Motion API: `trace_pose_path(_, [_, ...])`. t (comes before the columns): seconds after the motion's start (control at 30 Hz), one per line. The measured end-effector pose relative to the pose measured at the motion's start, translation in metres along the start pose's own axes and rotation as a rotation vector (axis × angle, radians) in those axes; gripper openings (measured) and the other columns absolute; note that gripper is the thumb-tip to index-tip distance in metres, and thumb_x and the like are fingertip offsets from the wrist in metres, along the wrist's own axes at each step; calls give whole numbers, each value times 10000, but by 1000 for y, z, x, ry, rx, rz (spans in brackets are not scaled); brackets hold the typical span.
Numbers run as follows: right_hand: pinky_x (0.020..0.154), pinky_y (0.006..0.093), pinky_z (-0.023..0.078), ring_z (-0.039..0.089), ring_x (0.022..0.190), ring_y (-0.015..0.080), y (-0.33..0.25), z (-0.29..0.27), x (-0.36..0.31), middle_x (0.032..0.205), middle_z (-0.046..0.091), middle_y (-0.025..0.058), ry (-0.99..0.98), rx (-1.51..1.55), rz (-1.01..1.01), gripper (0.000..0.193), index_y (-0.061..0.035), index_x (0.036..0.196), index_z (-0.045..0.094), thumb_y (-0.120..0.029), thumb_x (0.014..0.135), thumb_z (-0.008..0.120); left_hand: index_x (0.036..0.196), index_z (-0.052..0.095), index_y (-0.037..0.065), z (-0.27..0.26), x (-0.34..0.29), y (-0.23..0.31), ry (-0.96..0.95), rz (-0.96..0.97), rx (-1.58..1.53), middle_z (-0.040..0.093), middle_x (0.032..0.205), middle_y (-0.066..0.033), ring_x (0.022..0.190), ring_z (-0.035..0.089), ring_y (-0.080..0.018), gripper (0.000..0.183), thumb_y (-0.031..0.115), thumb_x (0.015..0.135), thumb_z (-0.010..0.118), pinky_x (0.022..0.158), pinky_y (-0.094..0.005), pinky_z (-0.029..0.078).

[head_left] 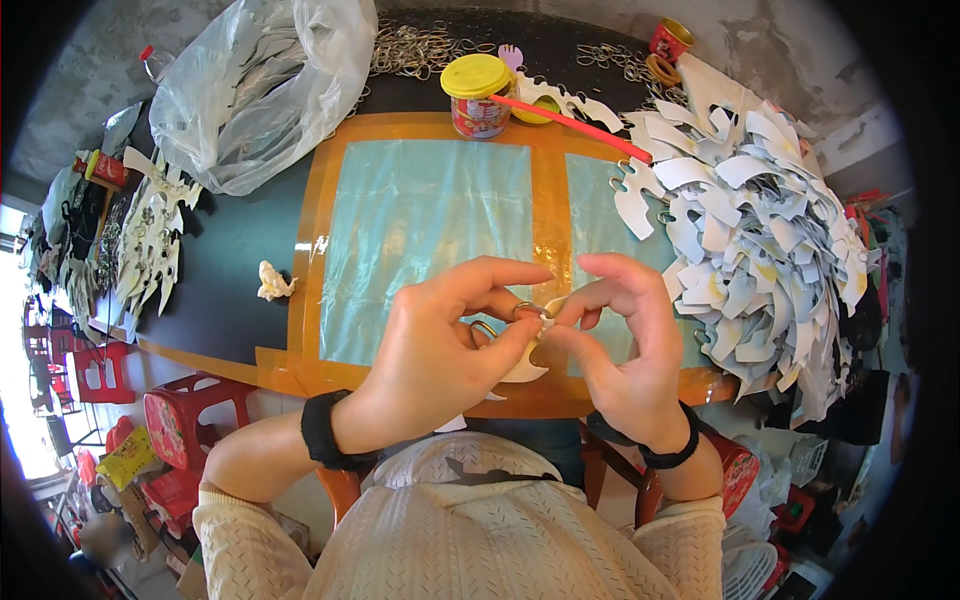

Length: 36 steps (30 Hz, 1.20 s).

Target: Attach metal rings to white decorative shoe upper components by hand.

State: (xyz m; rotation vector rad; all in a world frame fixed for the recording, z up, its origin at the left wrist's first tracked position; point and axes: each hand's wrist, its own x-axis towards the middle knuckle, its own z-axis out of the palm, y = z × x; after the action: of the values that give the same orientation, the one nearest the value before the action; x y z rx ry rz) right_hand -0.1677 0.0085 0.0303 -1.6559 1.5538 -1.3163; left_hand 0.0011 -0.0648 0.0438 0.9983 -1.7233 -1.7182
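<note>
Near the table's front edge, my two hands meet over a small white cut-out piece point(524, 371) with a curved, pointed lower end. My left hand point(445, 330) is closed, its thumb and fingers pinching the piece's upper part. Two metal rings point(485, 328) show among the left fingers, one of them close to the pinched spot. From the other side, the thumb and fingertips of my right hand point(628, 345) pinch the same spot, with the index finger raised. Fingertips hide how the ring and the piece meet.
A large heap of white cut-out pieces point(755, 230) covers the table's right side. Yellow-lidded tub point(480, 95), red stick point(570, 127) and metal rings point(415, 50) lie at the back. At left are a plastic bag point(230, 130), a crumpled white lump point(273, 281) and more pieces point(150, 240).
</note>
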Motion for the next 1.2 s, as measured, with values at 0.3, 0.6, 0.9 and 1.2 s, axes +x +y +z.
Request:
trace_pose_path(0.3, [668,217,403,499,669,98,-7,3,0,767,613,33,34,161,122,586,-33,1255,419,70,740,679,1133,622,24,4,-1,-4,23,116,125,656,985,-67,896,649,-114,328,-50,814,634,642,-204,530])
trace_pose_path(0.6, [650,225,397,471,640,103,-3,-3,4,756,605,16,119,-157,-187,627,-17,1266,412,76,708,683,1204,601,49,7,1,6,35,148,96,664,998,-66,886,649,-107,426,-79,798,613,604,-185,489])
trace_pose_path(0.9, [616,216,394,479,646,86,-6,-5,5,754,614,20,111,27,-29,593,-35,1250,416,60,726,674,1159,634,82,0,6,-2,11,546,455,683,873,-81,715,637,-160,462,-77,726,657,707,-301,446])
trace_pose_path(1.2, [754,270,415,526,724,126,-15,-13,12,792,593,33,92,-221,-106,609,-42,1239,439,78,692,679,1187,597,58,5,5,1,2,570,308,657,863,-77,737,620,-178,502,-74,710,675,718,-302,453])
